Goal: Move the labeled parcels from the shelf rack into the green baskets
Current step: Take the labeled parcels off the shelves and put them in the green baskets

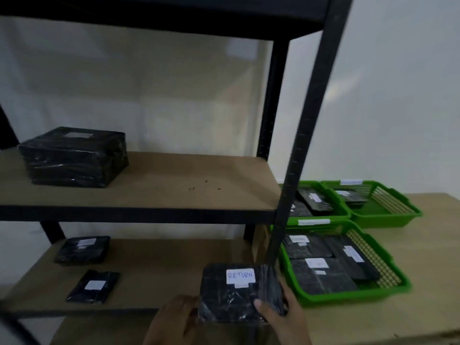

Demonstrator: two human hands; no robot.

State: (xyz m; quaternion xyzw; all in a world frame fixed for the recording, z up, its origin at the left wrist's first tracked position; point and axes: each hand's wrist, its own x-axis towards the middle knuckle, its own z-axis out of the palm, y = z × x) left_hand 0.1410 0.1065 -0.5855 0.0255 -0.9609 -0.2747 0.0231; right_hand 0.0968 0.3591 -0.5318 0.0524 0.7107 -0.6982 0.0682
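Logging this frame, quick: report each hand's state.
Left hand: holds the RETURN parcel by its left edge.
Right hand: grips the same parcel's right edge, thumb on top.

Lower centre: left hand (174, 319) and right hand (281, 317), wrists cut off by bottom edge; left fingertips hidden behind the held parcel (236, 300). Right: labels (316, 263) inside green baskets (348, 298), blurred, unreadable. Rear basket (331, 216) partly hidden behind rack post (298, 150).

Three baskets (348, 298) sit on the table (435, 270) right of the rack (311, 120), whose upper shelf (174, 185) bears one parcel (74, 158), the lower two
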